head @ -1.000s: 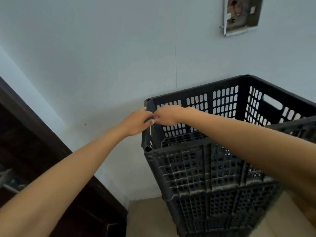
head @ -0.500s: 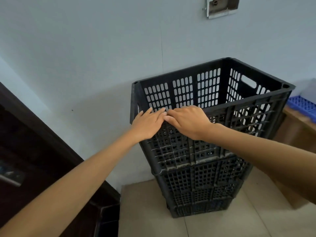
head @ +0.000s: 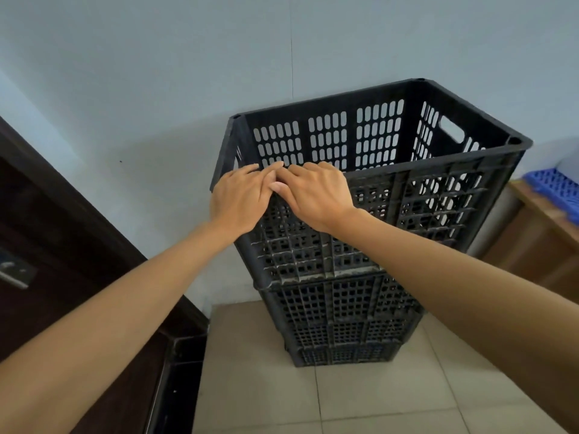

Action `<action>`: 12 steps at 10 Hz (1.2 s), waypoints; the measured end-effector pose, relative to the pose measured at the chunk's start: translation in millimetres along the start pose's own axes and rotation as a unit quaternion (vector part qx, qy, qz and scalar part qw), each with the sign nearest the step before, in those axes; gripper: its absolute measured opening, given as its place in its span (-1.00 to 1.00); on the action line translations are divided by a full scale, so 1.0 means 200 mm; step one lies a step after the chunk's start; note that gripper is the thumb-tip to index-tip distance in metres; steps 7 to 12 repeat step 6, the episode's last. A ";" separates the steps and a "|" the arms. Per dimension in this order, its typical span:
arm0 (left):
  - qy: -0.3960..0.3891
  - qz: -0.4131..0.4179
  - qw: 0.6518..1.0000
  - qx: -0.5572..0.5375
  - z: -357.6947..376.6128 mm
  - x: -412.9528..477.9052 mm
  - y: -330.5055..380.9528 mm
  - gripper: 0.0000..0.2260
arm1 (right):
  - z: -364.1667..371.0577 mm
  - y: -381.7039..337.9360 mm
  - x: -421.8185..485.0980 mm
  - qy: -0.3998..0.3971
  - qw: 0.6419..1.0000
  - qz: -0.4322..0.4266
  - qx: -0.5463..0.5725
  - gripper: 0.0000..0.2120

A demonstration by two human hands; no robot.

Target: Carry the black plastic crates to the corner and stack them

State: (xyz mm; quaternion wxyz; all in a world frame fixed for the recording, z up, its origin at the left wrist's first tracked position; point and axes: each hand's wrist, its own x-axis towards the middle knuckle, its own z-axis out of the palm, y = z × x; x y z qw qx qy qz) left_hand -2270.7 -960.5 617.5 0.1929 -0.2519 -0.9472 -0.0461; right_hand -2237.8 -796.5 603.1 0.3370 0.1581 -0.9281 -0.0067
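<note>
A stack of black plastic crates stands on the floor against the wall. The top black crate [head: 438,195] is empty and sits nested in the lower crates [head: 344,311]. My left hand [head: 241,198] and my right hand [head: 316,192] lie side by side, touching, on the top crate's near rim close to its left corner. Their fingers curl over the rim edge. The fingertips are partly hidden inside the crate.
A dark wooden door frame [head: 62,245] runs along the left, close to the stack. To the right stands a wooden box [head: 539,245] with a blue crate [head: 554,183] on it. Beige floor tiles [head: 313,402] lie in front of the stack.
Both hands moved from the top crate's far left corner to its near rim. My view pulled back and tilted down, so more of the stack and the floor shows.
</note>
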 end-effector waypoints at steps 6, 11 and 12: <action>0.004 -0.023 0.999 -0.047 -0.38 -0.19 0.23 -0.69 | -0.64 -0.01 -0.19 -0.174 0.977 0.095 0.081 -0.60; 0.004 -0.023 0.999 -0.047 -0.38 -0.19 0.23 -0.69 | -0.64 -0.01 -0.19 -0.174 0.977 0.095 0.081 -0.60; 0.004 -0.023 0.999 -0.047 -0.38 -0.19 0.23 -0.69 | -0.64 -0.01 -0.19 -0.174 0.977 0.095 0.081 -0.60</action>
